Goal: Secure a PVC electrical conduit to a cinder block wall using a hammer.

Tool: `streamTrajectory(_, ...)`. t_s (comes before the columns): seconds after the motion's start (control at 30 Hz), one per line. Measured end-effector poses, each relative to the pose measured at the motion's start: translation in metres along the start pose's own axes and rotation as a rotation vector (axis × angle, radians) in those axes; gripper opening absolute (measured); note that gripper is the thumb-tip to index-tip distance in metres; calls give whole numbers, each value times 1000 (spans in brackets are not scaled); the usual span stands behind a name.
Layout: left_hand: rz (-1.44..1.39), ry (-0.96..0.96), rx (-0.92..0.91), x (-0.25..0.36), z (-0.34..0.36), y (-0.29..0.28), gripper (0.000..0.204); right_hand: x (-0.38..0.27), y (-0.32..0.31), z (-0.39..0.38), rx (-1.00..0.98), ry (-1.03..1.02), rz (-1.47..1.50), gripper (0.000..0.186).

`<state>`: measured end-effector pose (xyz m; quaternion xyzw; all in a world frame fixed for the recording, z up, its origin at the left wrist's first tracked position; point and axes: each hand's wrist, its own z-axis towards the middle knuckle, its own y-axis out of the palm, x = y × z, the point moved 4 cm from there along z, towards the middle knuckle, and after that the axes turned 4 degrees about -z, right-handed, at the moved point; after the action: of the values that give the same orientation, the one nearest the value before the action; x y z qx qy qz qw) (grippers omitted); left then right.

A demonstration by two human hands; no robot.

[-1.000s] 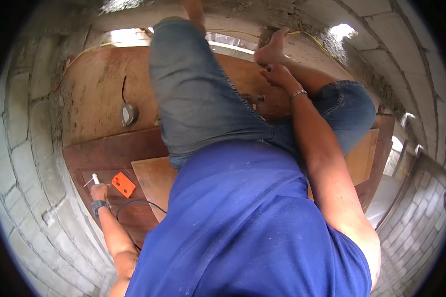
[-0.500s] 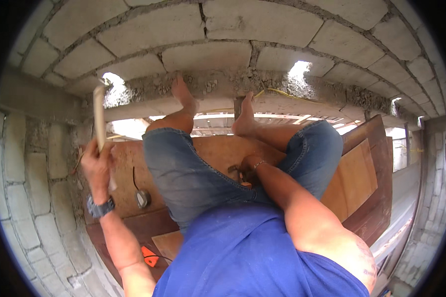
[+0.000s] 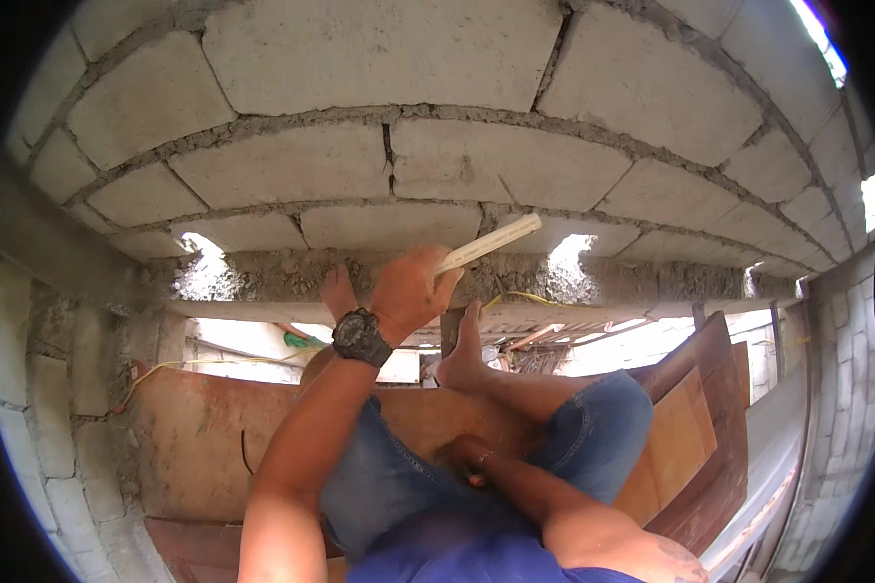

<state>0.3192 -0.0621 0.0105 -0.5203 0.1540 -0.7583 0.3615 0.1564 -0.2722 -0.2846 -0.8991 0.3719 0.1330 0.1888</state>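
Observation:
A pale, straight length of plastic pipe [image 3: 491, 243] juts up and to the right from my left hand [image 3: 413, 296], whose fingers are closed round its lower end. This hand is raised in front of the block wall, above my feet, with a dark watch on the wrist. Low between my knees, my right hand [image 3: 465, 457] is closed and in shadow. A small orange bit [image 3: 476, 480] shows at its underside, but what it belongs to is hidden. Brown wooden boards [image 3: 190, 437] lie beneath my legs.
A rough concrete-block wall [image 3: 496, 160] rises ahead, with bright holes along its lower beam [image 3: 651, 289]. Between boards and beam is a gap to bright space below. A yellow cable [image 3: 233, 360] runs along the left. More boards [image 3: 685, 413] lean at the right.
My left hand has carried the pipe from the left side up and rightward toward the wall, tilting it rightward. My right hand stays between my knees. The view has tipped up.

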Motion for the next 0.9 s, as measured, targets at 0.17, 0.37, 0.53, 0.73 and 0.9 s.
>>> streamTrajectory(0.17, -210, 28, 19, 9, 45, 57, 32, 155, 96, 92, 513, -39, 413, 47)
streamTrajectory(0.37, -44, -319, 12, -32, 14, 1, 34, 30, -108, -103, 586, -248, 1212, 37)
streamTrajectory(0.53, -22, -274, 65, -39, 12, 6, 35, 55, -130, -126, 833, -410, 1417, 45)
streamTrajectory(0.73, -9, -265, 58, -30, 22, 18, 39, 90, -104, -110, 1262, 104, 1016, 37)
streamTrajectory(0.9, -118, -325, 48, -37, 26, 17, 41, 70, -159, -171, 1445, -75, 1003, 38)
